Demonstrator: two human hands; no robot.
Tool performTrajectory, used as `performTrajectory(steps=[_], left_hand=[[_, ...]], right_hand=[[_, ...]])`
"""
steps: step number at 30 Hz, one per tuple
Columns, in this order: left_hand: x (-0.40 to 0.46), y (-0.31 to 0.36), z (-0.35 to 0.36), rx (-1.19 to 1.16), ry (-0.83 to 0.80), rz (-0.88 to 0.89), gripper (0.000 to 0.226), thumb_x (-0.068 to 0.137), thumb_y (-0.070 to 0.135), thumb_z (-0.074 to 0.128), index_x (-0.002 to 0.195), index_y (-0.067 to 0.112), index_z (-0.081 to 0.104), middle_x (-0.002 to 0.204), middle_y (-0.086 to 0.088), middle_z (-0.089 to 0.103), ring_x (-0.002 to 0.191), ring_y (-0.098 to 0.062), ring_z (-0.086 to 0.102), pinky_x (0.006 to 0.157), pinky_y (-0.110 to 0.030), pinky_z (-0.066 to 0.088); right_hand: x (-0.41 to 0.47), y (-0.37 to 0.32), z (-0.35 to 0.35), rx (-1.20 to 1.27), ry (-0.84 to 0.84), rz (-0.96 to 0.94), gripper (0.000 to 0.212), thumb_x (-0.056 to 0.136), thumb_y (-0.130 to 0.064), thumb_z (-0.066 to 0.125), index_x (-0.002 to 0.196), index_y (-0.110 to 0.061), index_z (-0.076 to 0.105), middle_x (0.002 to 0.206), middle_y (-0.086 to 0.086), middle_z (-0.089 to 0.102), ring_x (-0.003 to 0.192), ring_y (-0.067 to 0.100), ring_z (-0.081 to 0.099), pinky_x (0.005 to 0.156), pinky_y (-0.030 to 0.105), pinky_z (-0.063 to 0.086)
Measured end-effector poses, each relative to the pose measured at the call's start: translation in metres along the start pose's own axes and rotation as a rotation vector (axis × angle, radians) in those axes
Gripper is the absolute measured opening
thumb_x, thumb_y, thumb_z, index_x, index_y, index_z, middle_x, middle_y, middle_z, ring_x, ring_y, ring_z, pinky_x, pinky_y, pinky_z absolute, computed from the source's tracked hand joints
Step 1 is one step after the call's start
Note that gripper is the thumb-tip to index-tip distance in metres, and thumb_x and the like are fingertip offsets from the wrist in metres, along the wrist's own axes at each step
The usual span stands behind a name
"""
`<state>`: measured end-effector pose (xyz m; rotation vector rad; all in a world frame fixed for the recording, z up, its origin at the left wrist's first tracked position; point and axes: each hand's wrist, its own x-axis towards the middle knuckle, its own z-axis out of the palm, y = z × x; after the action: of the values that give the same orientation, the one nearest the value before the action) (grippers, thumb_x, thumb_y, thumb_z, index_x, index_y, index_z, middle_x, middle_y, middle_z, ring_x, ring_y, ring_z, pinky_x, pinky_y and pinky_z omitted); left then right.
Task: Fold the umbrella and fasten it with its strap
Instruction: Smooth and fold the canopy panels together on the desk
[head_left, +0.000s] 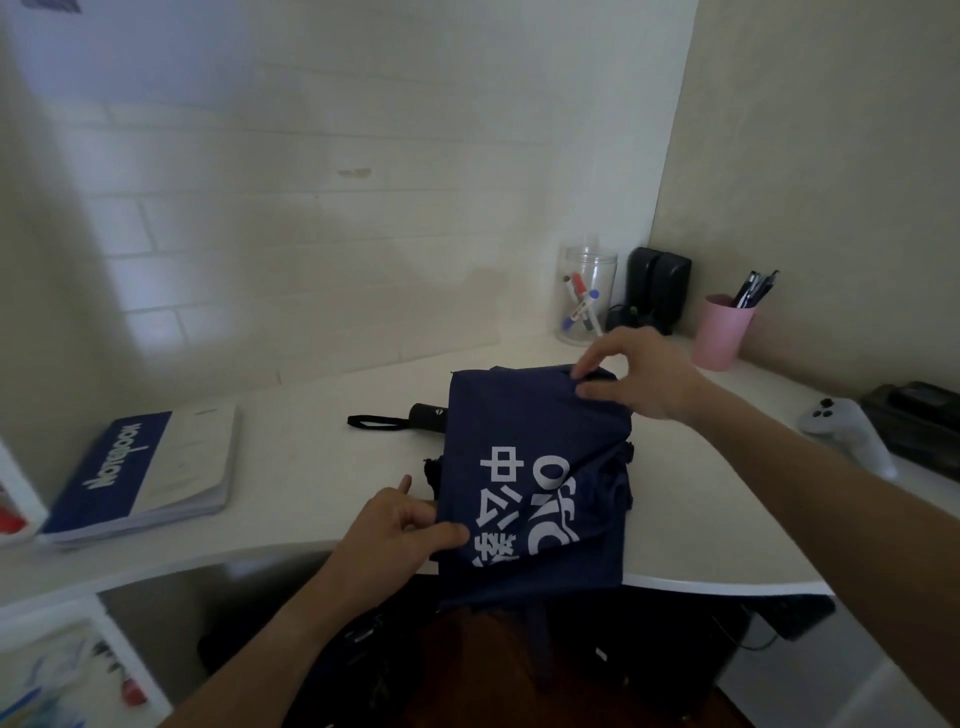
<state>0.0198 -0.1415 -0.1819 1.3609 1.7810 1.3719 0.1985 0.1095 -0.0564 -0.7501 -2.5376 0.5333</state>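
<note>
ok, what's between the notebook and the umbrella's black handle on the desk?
Head view: bare white desk between the notebook and the handle, apart from the handle's own black wrist loop lying flat, pointing toward the notebook.

Both forearms are bare from wrist to the frame's edge, with no sleeve in sight. The left hand (402, 525) and right hand (641, 376) wear no gloves, rings or watch. Nails look short and unpainted, though the fingertips are slightly blurred.
</note>
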Motion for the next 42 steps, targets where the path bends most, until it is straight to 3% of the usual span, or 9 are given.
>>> performTrajectory(steps=[2, 11, 15, 19, 23, 29, 35, 38, 42], left_hand=[[0.0, 0.0, 0.0, -0.005, 0.005, 0.01, 0.049, 0.069, 0.052, 0.067, 0.072, 0.005, 0.081, 0.082, -0.001, 0.082, 0.091, -0.011, 0.076, 0.13, -0.037, 0.004], [-0.003, 0.008, 0.002, 0.017, -0.008, 0.007, 0.051, 0.068, 0.053, 0.066, 0.075, 0.005, 0.082, 0.085, 0.001, 0.082, 0.093, -0.008, 0.075, 0.129, -0.037, 0.003], [-0.007, 0.01, 0.001, 0.028, 0.006, -0.02, 0.052, 0.068, 0.05, 0.068, 0.07, -0.001, 0.078, 0.08, -0.007, 0.081, 0.089, -0.015, 0.076, 0.13, -0.037, 0.005], [-0.014, 0.018, 0.001, 0.002, -0.029, -0.017, 0.025, 0.081, 0.039, 0.075, 0.088, 0.017, 0.082, 0.097, 0.006, 0.082, 0.098, -0.01, 0.075, 0.126, -0.04, 0.023], [-0.016, 0.036, 0.005, -0.171, 0.13, -0.075, 0.048, 0.077, 0.045, 0.085, 0.117, 0.026, 0.068, 0.109, 0.002, 0.079, 0.102, -0.02, 0.076, 0.087, -0.038, 0.062], [0.012, 0.034, 0.006, 0.17, 0.4, -0.178, 0.058, 0.074, 0.035, 0.088, 0.122, 0.026, 0.058, 0.092, 0.004, 0.075, 0.085, -0.013, 0.073, 0.075, -0.031, 0.059], [-0.021, 0.027, 0.008, 0.6, 0.493, 0.362, 0.095, 0.072, 0.018, 0.086, 0.153, 0.017, 0.037, 0.156, -0.008, 0.036, 0.143, -0.022, 0.039, 0.11, -0.04, 0.042], [-0.032, 0.031, 0.004, 0.882, 0.194, 0.742, 0.062, 0.08, 0.014, 0.073, 0.141, 0.014, 0.059, 0.158, -0.006, 0.044, 0.15, -0.026, 0.034, 0.121, -0.046, 0.033], [-0.036, 0.014, 0.004, 0.965, -0.005, 0.66, 0.029, 0.094, 0.03, 0.062, 0.121, 0.024, 0.071, 0.14, 0.005, 0.063, 0.14, -0.012, 0.048, 0.11, -0.037, 0.045]], right_hand=[[0.002, -0.01, -0.005, 0.099, 0.045, -0.01, 0.008, 0.081, -0.023, 0.081, 0.086, -0.026, 0.077, 0.092, -0.014, 0.073, 0.098, 0.009, 0.066, 0.095, 0.031, 0.049], [-0.016, -0.012, 0.006, 0.327, -0.075, 0.254, 0.018, 0.077, -0.014, 0.083, 0.088, -0.025, 0.076, 0.095, -0.001, 0.076, 0.092, 0.015, 0.07, 0.073, 0.022, 0.054], [-0.034, -0.022, -0.003, 0.441, 0.086, 0.054, 0.014, 0.076, -0.013, 0.085, 0.082, -0.02, 0.074, 0.084, -0.003, 0.071, 0.069, 0.0, 0.062, 0.059, 0.009, 0.047], [-0.07, -0.012, 0.005, 0.217, 0.074, -0.275, 0.024, 0.07, -0.01, 0.089, 0.078, -0.022, 0.07, 0.089, -0.003, 0.068, 0.08, 0.008, 0.059, 0.068, 0.009, 0.041], [-0.097, 0.0, 0.029, 0.103, 0.12, -0.346, 0.026, 0.071, -0.014, 0.089, 0.081, -0.027, 0.069, 0.087, -0.013, 0.068, 0.083, 0.006, 0.056, 0.069, 0.013, 0.04], [-0.111, -0.002, 0.054, -0.033, 0.205, -0.431, 0.029, 0.068, -0.006, 0.082, 0.078, -0.025, 0.064, 0.085, -0.015, 0.062, 0.085, 0.012, 0.053, 0.072, 0.025, 0.047], [-0.127, 0.009, 0.064, -0.264, 0.087, -0.562, 0.02, 0.076, -0.008, 0.07, 0.083, -0.025, 0.061, 0.095, -0.011, 0.059, 0.091, 0.015, 0.053, 0.074, 0.028, 0.048], [-0.127, 0.01, 0.064, -0.317, 0.022, -0.59, 0.018, 0.078, -0.01, 0.067, 0.085, -0.025, 0.061, 0.096, -0.01, 0.059, 0.091, 0.014, 0.052, 0.075, 0.027, 0.046], [-0.131, 0.003, 0.054, -0.244, 0.016, -0.516, 0.02, 0.074, -0.016, 0.068, 0.089, -0.028, 0.063, 0.097, -0.014, 0.059, 0.092, 0.012, 0.053, 0.078, 0.03, 0.049]])
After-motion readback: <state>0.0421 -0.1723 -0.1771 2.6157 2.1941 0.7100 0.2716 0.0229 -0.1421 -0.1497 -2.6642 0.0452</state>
